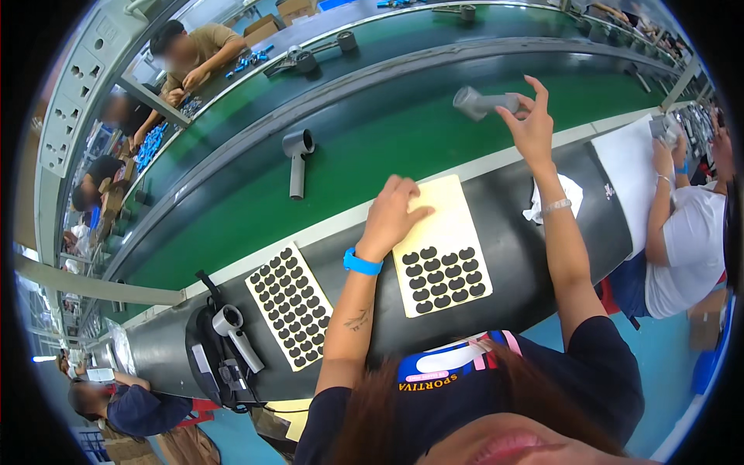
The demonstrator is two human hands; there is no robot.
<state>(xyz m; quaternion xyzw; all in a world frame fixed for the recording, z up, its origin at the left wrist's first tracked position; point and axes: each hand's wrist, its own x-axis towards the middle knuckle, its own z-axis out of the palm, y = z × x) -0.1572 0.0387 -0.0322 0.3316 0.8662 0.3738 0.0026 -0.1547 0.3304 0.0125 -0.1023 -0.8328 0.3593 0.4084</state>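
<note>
Over the green conveyor belt, my right hand (532, 128) grips the handle end of a grey hair dryer housing (483, 103) between thumb and fingers, with one finger raised. The housing is slightly blurred. My left hand (394, 215) is above the upper left edge of a pale yellow sticker sheet (448, 209), fingers apart and nothing visible in them. Black rounded stickers fill that sheet's lower half; its upper part is bare. To the left, another sticker sheet (291, 306) carries rows of the same black stickers.
A grey dryer housing (297, 163) stands out on the green belt (372, 143). Another housing (239, 339) lies by a black device with cables at the bench's left. Crumpled white paper (572, 195) sits near my right forearm. Co-workers sit at both sides and across the belt.
</note>
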